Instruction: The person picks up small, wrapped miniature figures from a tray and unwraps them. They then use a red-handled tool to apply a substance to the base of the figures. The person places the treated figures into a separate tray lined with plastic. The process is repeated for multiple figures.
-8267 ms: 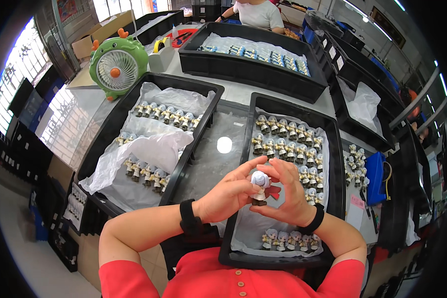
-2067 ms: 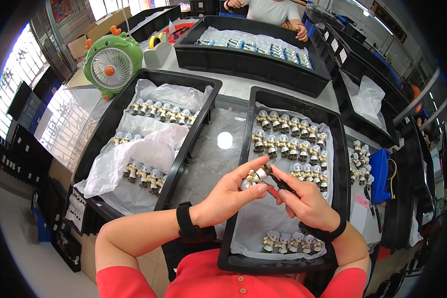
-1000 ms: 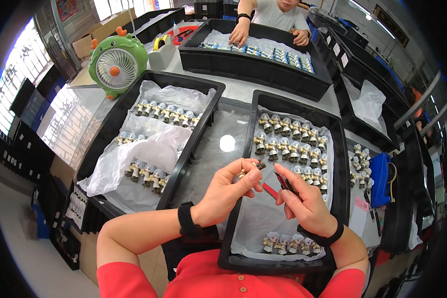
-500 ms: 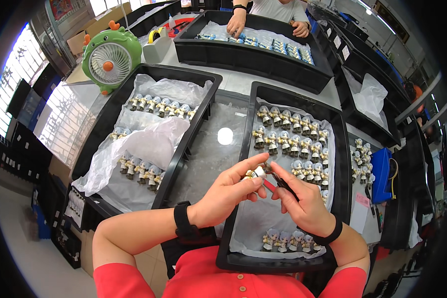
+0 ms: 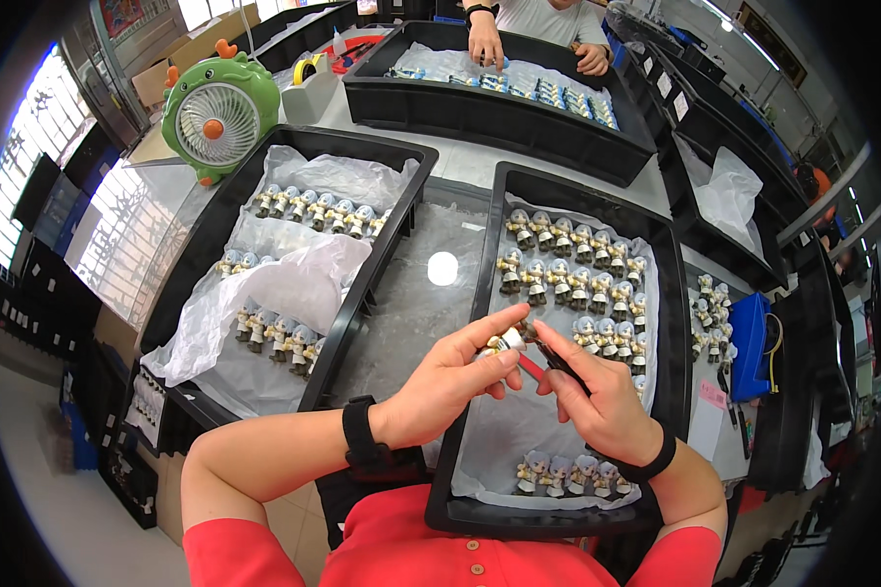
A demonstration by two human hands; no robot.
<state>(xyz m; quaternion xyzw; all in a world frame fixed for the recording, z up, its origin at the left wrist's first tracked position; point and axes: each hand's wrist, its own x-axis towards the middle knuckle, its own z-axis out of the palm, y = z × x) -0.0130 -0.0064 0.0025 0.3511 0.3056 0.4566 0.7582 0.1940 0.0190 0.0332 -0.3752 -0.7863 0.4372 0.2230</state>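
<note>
A small toy figure is held, tilted, between the thumb and the fingers of the left hand, and its dark feet are directed toward the right hand. By this right hand a slim black and red tool is gripped; its tip is positioned close to the feet, but whether they are touched cannot be told. Both hands are placed above the right tray, where similar figures are laid in rows on white paper. On the surface, at left, another tray is partly covered by crumpled paper.
</note>
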